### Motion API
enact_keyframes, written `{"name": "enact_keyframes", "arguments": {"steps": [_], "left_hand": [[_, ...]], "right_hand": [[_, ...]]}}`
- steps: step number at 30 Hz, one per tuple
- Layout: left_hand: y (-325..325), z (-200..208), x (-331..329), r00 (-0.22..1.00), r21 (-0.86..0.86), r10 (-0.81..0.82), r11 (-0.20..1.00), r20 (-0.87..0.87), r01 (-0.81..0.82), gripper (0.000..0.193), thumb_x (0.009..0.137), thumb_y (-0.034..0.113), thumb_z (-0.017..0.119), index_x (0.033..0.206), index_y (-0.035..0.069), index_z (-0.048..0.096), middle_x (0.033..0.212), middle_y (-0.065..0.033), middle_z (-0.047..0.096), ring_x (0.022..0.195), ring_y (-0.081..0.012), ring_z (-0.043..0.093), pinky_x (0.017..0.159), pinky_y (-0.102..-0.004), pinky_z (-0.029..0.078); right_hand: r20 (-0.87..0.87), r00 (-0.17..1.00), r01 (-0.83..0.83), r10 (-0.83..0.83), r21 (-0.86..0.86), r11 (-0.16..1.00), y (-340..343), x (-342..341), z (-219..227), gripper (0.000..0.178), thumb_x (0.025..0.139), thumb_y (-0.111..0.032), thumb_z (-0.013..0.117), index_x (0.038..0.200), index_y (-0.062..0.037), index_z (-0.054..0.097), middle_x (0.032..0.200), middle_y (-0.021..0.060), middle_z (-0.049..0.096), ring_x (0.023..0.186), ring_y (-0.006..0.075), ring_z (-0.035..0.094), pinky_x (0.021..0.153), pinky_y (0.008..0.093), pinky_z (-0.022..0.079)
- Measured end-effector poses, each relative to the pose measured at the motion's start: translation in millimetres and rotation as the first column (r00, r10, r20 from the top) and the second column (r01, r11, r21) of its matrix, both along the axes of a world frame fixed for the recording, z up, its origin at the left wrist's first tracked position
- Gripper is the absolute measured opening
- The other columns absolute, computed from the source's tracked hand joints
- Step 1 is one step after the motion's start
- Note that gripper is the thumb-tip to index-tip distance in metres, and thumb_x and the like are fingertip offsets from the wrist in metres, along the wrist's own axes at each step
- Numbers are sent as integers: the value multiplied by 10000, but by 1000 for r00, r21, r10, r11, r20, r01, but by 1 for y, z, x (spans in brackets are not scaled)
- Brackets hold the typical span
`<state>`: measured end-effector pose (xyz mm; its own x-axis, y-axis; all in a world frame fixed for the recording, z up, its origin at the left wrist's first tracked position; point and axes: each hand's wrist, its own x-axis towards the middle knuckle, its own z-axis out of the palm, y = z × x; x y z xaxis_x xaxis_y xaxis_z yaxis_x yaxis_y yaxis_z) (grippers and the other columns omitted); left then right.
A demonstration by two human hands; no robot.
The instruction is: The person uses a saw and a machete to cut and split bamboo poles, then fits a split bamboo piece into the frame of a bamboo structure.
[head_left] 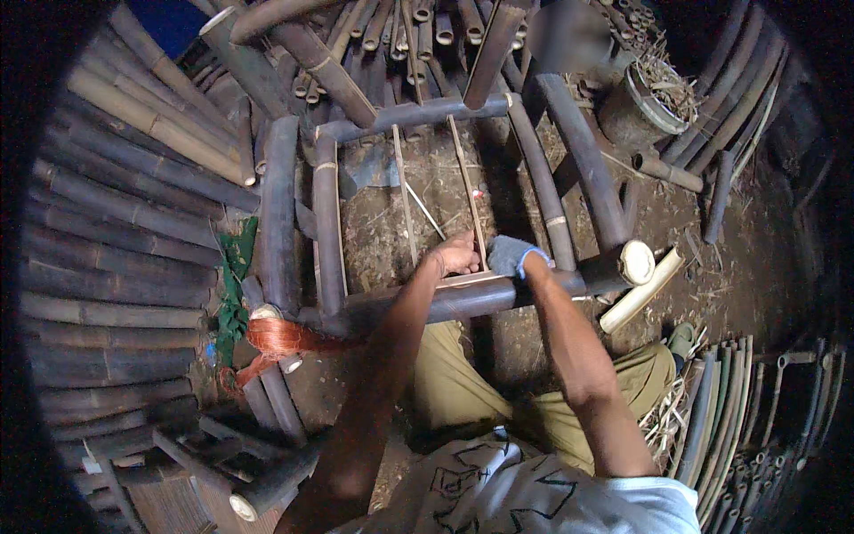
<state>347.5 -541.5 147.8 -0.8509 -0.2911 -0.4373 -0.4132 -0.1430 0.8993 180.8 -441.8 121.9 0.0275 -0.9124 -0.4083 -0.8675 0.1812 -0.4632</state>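
Observation:
A dark bamboo chair or bench frame stands before me, its seat opening crossed lengthwise by two thin bamboo strips. My bare left hand is closed around the near end of the right-hand strip, just above the front rail. Close on the other side of that strip is my right hand, in a grey-blue glove, its fingers curled; what they hold is hidden. The left-hand strip runs from the back rail toward the front, untouched. A split pale slat lies along the inside of the front rail.
Orange-red twine hangs at the frame's front left corner, near green cloth. Dark bamboo poles line the left side. A bucket of shavings stands at back right. A split bamboo piece lies right of the frame.

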Motion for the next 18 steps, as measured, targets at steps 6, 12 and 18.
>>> {"name": "enact_keyframes", "arguments": {"steps": [6, 12, 18], "left_hand": [[-25, -22, 59, 971, 79, 237, 969, -30, -234, 128, 864, 134, 690, 924, 37, 747, 741, -36, 679, 599, -108, 584, 536, -270, 494], [-23, 68, 55, 956, 449, 2, 883, -294, 137, 211, 949, 151, 647, 1046, -30, 694, 812, -29, 652, 685, -84, 597, 615, -225, 502], [-9, 75, 41, 966, 478, 256, 855, -45, -204, 220, 958, 149, 631, 1115, -4, 650, 860, -76, 695, 580, -96, 559, 536, -245, 480]], "right_hand": [[91, 974, 221, -205, -232, 947, 8, 37, 56, 256, 809, -191, 684, 1025, -57, 708, 970, 200, 695, 914, 344, 661, 820, 410, 523], [405, 910, 324, -86, -568, 757, 56, 65, 116, 240, 793, -230, 751, 971, -74, 709, 957, 135, 668, 978, 326, 614, 878, 426, 484], [578, 657, 711, -484, -259, 654, 222, 30, 243, 261, 866, -270, 683, 955, -31, 625, 1001, 88, 642, 966, 247, 600, 879, 369, 469]]}}
